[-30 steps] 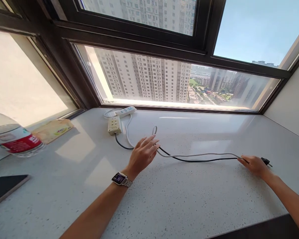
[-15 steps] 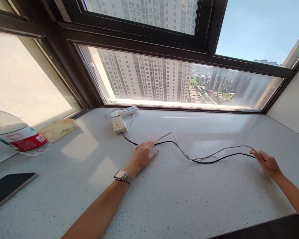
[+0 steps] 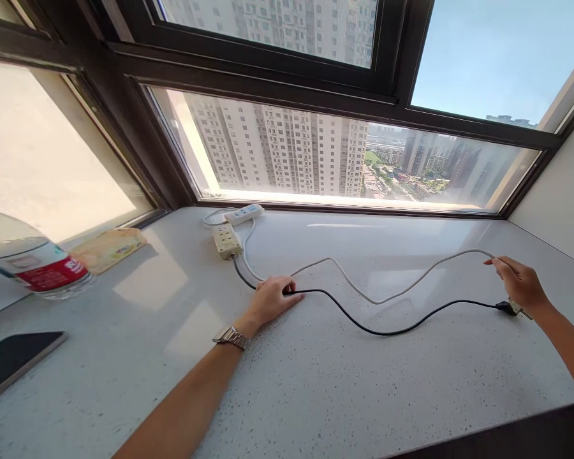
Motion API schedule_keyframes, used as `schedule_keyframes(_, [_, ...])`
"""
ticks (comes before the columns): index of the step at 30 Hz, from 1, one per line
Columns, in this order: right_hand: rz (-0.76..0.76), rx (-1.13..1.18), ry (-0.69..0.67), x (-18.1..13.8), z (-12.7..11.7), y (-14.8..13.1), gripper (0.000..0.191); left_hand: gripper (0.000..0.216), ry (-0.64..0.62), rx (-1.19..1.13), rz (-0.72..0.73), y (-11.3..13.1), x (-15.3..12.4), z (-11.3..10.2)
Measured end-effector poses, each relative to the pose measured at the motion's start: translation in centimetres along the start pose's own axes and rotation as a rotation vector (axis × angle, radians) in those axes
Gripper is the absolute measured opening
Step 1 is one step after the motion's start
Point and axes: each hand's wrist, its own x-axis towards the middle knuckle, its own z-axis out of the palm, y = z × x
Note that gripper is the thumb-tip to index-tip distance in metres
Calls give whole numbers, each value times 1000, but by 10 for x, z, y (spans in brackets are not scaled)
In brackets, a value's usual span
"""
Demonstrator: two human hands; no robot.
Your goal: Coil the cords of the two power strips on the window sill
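Head view shows us leaning over a pale speckled desk (image 3: 316, 395) under a wide window. Our left hand (image 3: 272, 298) lies palm down, fingers pressed on the black cable (image 3: 387, 331) and the white cable (image 3: 363, 294) where they run together, seemingly to pin them so they cannot slide. From there the black cable curves along the desk to its plug (image 3: 507, 308), which lies just under our right hand (image 3: 521, 284). That hand is raised a little, its grip closed in a pinch on the far end of the white cable, so this cord arcs clear of the desk and apart from the black one; holding it up looks like a way of keeping the two separate. Both cables lead back to a beige power strip (image 3: 227, 240) and a white power strip (image 3: 243, 213) near the window frame. Well to the left stand a water bottle (image 3: 33, 264), a tissue pack (image 3: 109, 247) and a dark phone (image 3: 14, 360). A watch (image 3: 230, 336) sits on our left wrist.
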Motion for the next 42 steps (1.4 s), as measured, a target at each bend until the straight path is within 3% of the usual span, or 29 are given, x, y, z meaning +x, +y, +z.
schedule_keyframes(4, [-87,-176,-77,26,18,-19,55,39,-30,-48,34,0,-1,-2])
schedule_keyframes(9, [-112,-280,-74,39,59,-51,37,49,-66,-71,36,2,-3,-1])
schedule_keyframes(15, [-72,-92,-311,23,112,-102,29,34,26,9,-17,8,-6,0])
schedule_keyframes(17, [-66,-14,-357,15,129,-121,28,41,90,-7,-3,12,-8,1])
schedule_keyframes(21, [-272,17,-339,1,167,-162,27,73,162,-84,157,41,-11,7])
schedule_keyframes(24, [-443,108,-389,-9,198,-190,21,99,36,-203,175,74,-3,15])
schedule_keyframes(26, [-502,234,-482,-18,215,-201,26,102,-53,-244,109,90,9,19])
schedule_keyframes(29, [-534,360,-487,-35,227,-198,40,78,-33,-235,37,95,35,22])
schedule_keyframes(32, [-553,382,-318,-55,221,-179,37,50,-48,-225,63,86,60,13])
schedule_keyframes(35, [-549,396,-154,-78,206,-156,27,46,-331,-336,147,75,78,-8])
schedule_keyframes(38, [-540,384,-115,-95,193,-134,17,47,-556,-423,203,68,92,-32])
schedule_keyframes(40, [-546,356,-186,-103,189,-121,15,46,-533,-443,253,64,100,-41])
schedule_keyframes(42, [-555,317,-294,-108,189,-112,17,47,-358,-461,252,59,110,-45])
